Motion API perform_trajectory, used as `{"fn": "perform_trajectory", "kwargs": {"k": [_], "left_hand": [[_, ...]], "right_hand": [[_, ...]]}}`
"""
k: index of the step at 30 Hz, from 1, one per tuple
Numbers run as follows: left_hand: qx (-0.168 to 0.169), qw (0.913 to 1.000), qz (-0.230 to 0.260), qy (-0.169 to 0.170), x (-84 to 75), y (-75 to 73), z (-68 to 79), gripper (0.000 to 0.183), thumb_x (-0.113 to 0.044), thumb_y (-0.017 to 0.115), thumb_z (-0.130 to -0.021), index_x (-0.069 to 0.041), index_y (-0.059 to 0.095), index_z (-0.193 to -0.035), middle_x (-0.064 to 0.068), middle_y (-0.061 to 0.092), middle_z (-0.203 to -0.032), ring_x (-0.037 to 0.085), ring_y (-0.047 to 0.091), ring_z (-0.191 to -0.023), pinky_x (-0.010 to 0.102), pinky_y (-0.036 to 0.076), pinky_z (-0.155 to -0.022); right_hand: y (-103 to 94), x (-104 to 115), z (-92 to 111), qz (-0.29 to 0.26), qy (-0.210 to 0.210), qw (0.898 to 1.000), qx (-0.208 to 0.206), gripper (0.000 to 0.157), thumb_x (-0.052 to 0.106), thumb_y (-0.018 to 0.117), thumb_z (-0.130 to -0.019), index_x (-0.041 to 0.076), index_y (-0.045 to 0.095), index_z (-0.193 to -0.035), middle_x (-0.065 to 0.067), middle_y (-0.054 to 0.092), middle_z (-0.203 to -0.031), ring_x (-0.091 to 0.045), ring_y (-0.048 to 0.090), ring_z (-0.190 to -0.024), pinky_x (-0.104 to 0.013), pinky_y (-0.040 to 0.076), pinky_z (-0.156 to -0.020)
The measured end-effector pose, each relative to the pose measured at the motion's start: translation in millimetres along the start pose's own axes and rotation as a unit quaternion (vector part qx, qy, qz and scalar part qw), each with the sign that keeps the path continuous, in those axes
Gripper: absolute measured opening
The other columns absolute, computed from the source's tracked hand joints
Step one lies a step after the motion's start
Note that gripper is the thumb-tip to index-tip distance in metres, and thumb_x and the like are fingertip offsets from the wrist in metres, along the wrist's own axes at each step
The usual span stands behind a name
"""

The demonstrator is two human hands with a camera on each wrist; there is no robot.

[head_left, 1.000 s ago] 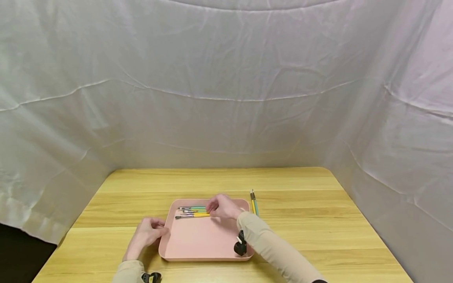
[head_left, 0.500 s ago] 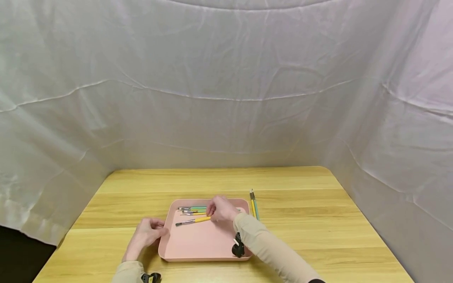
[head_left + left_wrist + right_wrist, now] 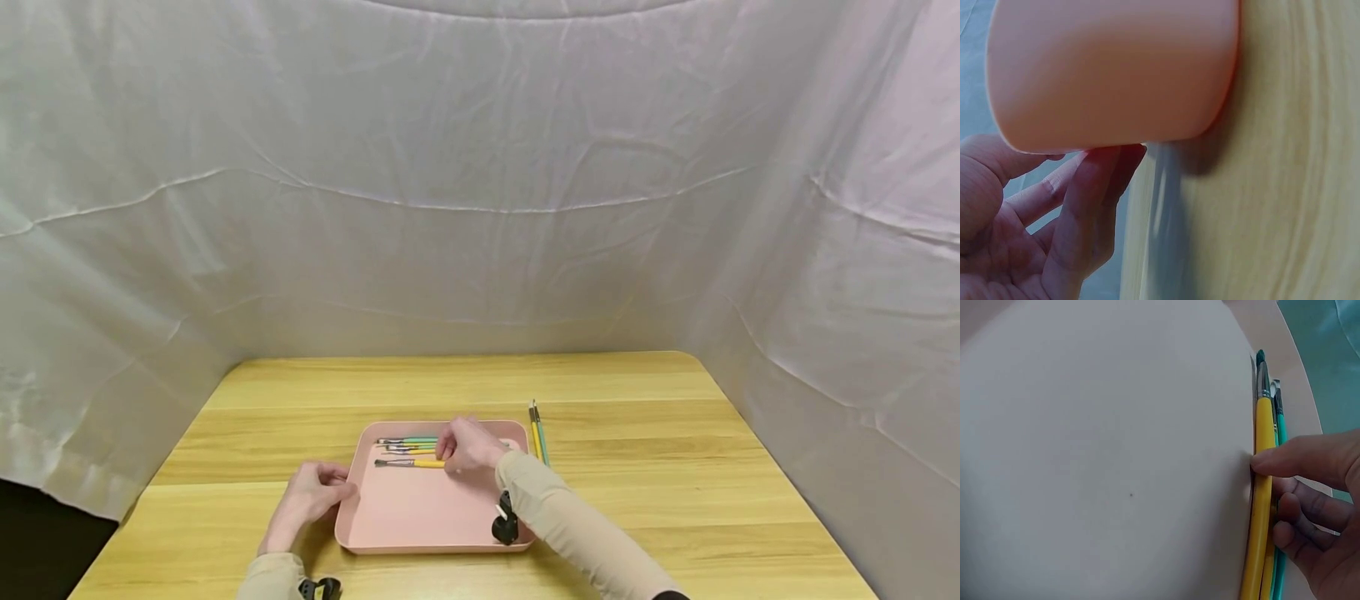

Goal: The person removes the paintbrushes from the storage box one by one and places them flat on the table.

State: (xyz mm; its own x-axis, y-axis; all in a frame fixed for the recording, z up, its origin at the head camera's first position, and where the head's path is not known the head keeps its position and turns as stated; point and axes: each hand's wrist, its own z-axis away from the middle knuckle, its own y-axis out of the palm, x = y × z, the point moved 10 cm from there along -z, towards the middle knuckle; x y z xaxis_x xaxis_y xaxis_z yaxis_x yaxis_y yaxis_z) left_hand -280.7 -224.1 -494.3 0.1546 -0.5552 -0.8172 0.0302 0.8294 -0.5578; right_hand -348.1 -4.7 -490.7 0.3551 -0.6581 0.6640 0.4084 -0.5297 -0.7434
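Note:
A pink tray lies on the table in the head view. At its left side my left hand grips the rim, thumb on the edge and fingers against the outer wall. My right hand is over the tray's far half. Its thumb and fingers pinch a thick yellow paintbrush by the handle, bristles pointing left in the head view. Several thinner paintbrushes with teal, green and yellow handles lie beside it along the far wall. My right hand hides their handle ends.
Two more paintbrushes, one yellow and one teal, lie on the wooden table just right of the tray. A grey curtain hangs around the back and sides.
The yellow paintbrush's bristle end swung toward me, away from the others, then back until it lay nearly parallel to them. My left hand and the tray have barely moved.

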Motion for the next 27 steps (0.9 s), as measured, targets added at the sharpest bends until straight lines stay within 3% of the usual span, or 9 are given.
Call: {"fn": "perform_trajectory", "kwargs": {"k": [6, 12, 20, 27], "left_hand": [[-0.004, 1.0, -0.007, -0.001, -1.9, -0.4, 1.3, 0.03, -0.001, 0.072, -0.076, 0.014, 0.069, -0.102, 0.015, 0.074, -0.085, 0.017, 0.069, -0.077, 0.026, 0.058, -0.067], [-0.003, 1.0, 0.0, -0.002, -2.1, -0.4, 1.8, 0.03, -0.001, 0.072, -0.076, 0.014, 0.069, -0.102, 0.015, 0.074, -0.085, 0.018, 0.069, -0.077, 0.027, 0.059, -0.067], [-0.005, 1.0, -0.003, 0.0, -2.5, -0.8, 1.7, 0.031, -0.002, 0.072, -0.076, 0.015, 0.069, -0.102, 0.016, 0.074, -0.086, 0.018, 0.069, -0.077, 0.027, 0.059, -0.068], [-0.003, 1.0, -0.004, -0.001, -1.9, -0.1, 1.3, 0.031, -0.001, 0.071, -0.076, 0.015, 0.068, -0.103, 0.017, 0.074, -0.087, 0.02, 0.07, -0.078, 0.029, 0.06, -0.069]], "right_hand": [[1.8, 0, 0, 0.009, -0.001, 1.0, 0.013, 0.021, -0.01, 0.077, -0.072, 0.007, 0.076, -0.084, 0.004, 0.066, -0.071, -0.003, 0.054, -0.064, -0.014, 0.047, -0.062], [0.5, 4, 3, -0.015, -0.021, 0.999, 0.028, 0.018, -0.008, 0.077, -0.073, 0.004, 0.077, -0.086, 0.0, 0.071, -0.074, -0.002, 0.056, -0.064, -0.013, 0.049, -0.062], [0.9, -2, 5, -0.061, -0.008, 0.997, 0.053, 0.018, -0.008, 0.076, -0.075, 0.001, 0.078, -0.09, -0.01, 0.075, -0.08, -0.004, 0.056, -0.064, -0.013, 0.046, -0.057], [-2.9, -4, 10, -0.082, -0.018, 0.995, 0.049, 0.016, -0.006, 0.075, -0.076, 0.001, 0.078, -0.09, -0.009, 0.075, -0.082, -0.003, 0.057, -0.067, -0.014, 0.048, -0.061]]}}
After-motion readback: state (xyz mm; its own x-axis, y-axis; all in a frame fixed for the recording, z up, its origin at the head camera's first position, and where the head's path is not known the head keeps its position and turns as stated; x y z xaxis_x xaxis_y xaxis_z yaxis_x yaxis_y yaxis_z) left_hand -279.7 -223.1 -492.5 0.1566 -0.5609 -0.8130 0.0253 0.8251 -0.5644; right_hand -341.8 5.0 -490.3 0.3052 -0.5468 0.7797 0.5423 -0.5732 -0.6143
